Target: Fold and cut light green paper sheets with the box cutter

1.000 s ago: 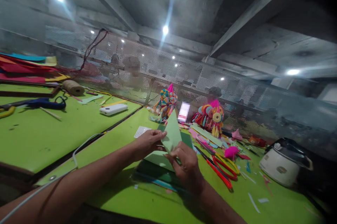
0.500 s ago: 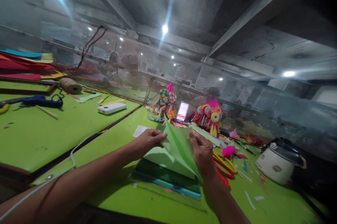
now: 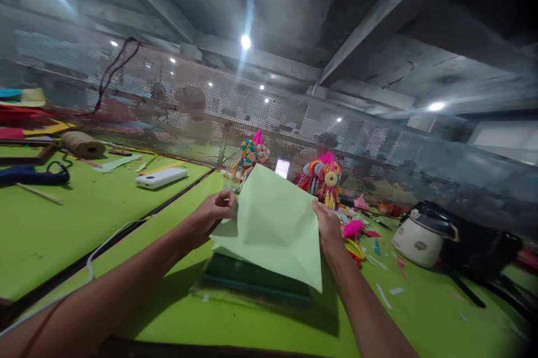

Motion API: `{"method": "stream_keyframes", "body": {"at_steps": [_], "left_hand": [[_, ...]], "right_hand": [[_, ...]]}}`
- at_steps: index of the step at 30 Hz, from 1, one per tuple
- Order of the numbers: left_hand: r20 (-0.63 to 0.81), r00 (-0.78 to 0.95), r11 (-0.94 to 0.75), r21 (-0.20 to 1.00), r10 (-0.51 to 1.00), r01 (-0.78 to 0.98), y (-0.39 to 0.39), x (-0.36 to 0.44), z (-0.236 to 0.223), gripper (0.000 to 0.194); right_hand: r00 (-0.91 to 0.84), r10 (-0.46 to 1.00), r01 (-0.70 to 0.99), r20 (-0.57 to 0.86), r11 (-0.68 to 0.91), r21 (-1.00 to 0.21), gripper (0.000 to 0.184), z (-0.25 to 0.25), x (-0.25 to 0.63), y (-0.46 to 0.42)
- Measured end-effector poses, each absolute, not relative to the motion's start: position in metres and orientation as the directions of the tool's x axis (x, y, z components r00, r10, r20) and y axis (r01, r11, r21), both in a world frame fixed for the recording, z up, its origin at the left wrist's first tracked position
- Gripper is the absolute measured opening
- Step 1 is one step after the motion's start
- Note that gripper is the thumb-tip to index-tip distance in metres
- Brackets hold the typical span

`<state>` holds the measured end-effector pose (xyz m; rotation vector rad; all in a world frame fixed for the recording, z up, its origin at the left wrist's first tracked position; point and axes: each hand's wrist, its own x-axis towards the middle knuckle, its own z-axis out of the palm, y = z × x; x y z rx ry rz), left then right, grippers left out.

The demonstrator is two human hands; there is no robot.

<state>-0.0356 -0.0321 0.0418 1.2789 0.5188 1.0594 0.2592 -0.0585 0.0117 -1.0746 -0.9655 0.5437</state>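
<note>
A light green paper sheet (image 3: 279, 218) is raised and tilted, with soft creases across it. My left hand (image 3: 216, 212) has its fingers curled in a pinch at the sheet's left edge. On the opposite edge, my right hand (image 3: 329, 226) grips the sheet, its thumb in front and its other fingers mostly hidden. A second pale edge shows at the lower left, so there may be more than one sheet. Below lies a dark green stack of paper (image 3: 252, 279) in a clear sleeve, partly covered.
Two colourful tasselled ornaments (image 3: 255, 150) (image 3: 325, 173) stand at the back by a perforated screen (image 3: 218, 106). Scissors (image 3: 355, 251) and paper scraps lie right, near a white-and-black appliance (image 3: 420, 237). To the left are a white power bank (image 3: 162, 177), twine spool (image 3: 83, 145), blue glue gun (image 3: 36, 175) and cable (image 3: 90, 263).
The light green paper has been opened out from a folded, bunched shape into a broad sheet. My hands have spread slightly apart. The view has shifted to the right.
</note>
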Motion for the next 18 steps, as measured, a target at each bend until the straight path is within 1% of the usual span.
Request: {"method": "stream_keyframes", "body": {"at_steps": [1, 3, 4, 5, 6, 7, 10, 12, 13, 15, 18], "left_hand": [[0.245, 0.485, -0.063, 0.930, 0.839, -0.361, -0.033, -0.036, 0.044, 0.034], [0.242, 0.501, -0.048, 0.929, 0.831, -0.368, -0.034, -0.037, 0.047, 0.065], [0.224, 0.490, -0.036, 0.931, 0.842, -0.363, -0.034, -0.038, 0.048, 0.076], [0.194, 0.481, -0.014, 0.936, 0.855, -0.351, -0.034, -0.038, 0.049, 0.080], [0.150, 0.488, 0.024, 0.943, 0.860, -0.332, -0.034, -0.037, 0.048, 0.077], [0.099, 0.511, 0.073, 0.949, 0.854, -0.305, -0.033, -0.037, 0.047, 0.070], [-0.017, 0.602, 0.188, 0.957, 0.798, -0.223, -0.033, -0.035, 0.040, 0.042], [-0.069, 0.586, 0.214, 0.960, 0.808, -0.181, -0.033, -0.033, 0.035, 0.025], [-0.096, 0.564, 0.223, 0.962, 0.820, -0.160, -0.032, -0.033, 0.032, 0.021], [-0.145, 0.538, 0.245, 0.962, 0.831, -0.119, -0.032, -0.032, 0.029, 0.021], [-0.130, 0.566, 0.260, 0.953, 0.814, -0.155, -0.031, -0.031, 0.027, 0.023]], "right_hand": [[0.502, 0.794, 0.009, 0.343, 0.392, -0.920, 0.039, 0.012, 0.256, -0.059], [0.500, 0.822, -0.104, 0.271, 0.368, -0.924, 0.037, 0.014, 0.250, -0.061], [0.491, 0.831, -0.138, 0.260, 0.369, -0.919, 0.036, 0.016, 0.247, -0.063], [0.479, 0.838, -0.156, 0.262, 0.375, -0.914, 0.035, 0.018, 0.244, -0.065], [0.464, 0.842, -0.157, 0.277, 0.385, -0.909, 0.036, 0.019, 0.242, -0.067], [0.446, 0.846, -0.156, 0.292, 0.395, -0.906, 0.036, 0.021, 0.240, -0.069], [0.410, 0.860, -0.168, 0.304, 0.399, -0.901, 0.038, 0.022, 0.234, -0.072], [0.390, 0.871, -0.191, 0.298, 0.394, -0.899, 0.038, 0.022, 0.232, -0.073], [0.378, 0.877, -0.206, 0.295, 0.390, -0.898, 0.038, 0.022, 0.231, -0.073], [0.360, 0.888, -0.235, 0.288, 0.385, -0.893, 0.038, 0.023, 0.229, -0.073], [0.359, 0.890, -0.244, 0.281, 0.380, -0.892, 0.039, 0.023, 0.229, -0.073]]}}
